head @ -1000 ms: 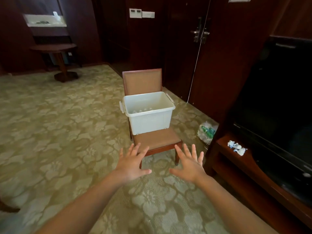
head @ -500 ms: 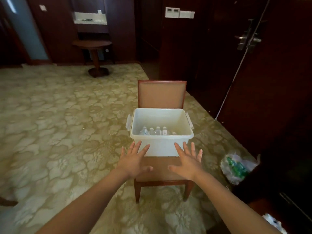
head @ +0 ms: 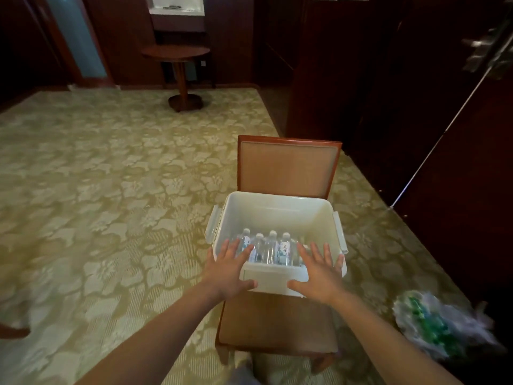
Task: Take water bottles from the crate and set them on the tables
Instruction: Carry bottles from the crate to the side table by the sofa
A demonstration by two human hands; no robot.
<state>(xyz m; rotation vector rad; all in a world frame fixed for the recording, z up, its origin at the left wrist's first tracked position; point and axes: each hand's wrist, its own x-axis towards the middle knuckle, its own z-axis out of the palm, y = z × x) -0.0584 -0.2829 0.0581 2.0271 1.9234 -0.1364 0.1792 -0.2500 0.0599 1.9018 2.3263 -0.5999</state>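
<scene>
Left hand: the left hand (head: 229, 269) is stretched forward palm down, fingers straight and spread, thumb out to the side; it has hold of nothing. It lies over the near left corner of the crate, and whether it touches the rim cannot be told.
Right hand: the right hand (head: 319, 270) is posed the same way, flat, spread and holding nothing, over the near right corner of the crate.
Forearms: both are bare and reach in from the bottom edge, converging on the crate.
Crate: a white plastic crate (head: 277, 209) with no lid on it and a latch on each side.
Contents: water bottles (head: 270, 247) with white caps stand upright in a row against the crate's near wall, between the two hands.
Support: the crate sits on the seat of a wooden chair (head: 287, 165) with tan padding, pushed back against the backrest.
Floor: a pale green carpet (head: 97, 190) with a floral pattern.
Beside the chair: a blurred plastic bag (head: 438, 326) with green things inside lies on the floor to the right.
Room: dark wood panelling; a round pedestal bench (head: 175, 51) stands well apart at the far wall.
</scene>
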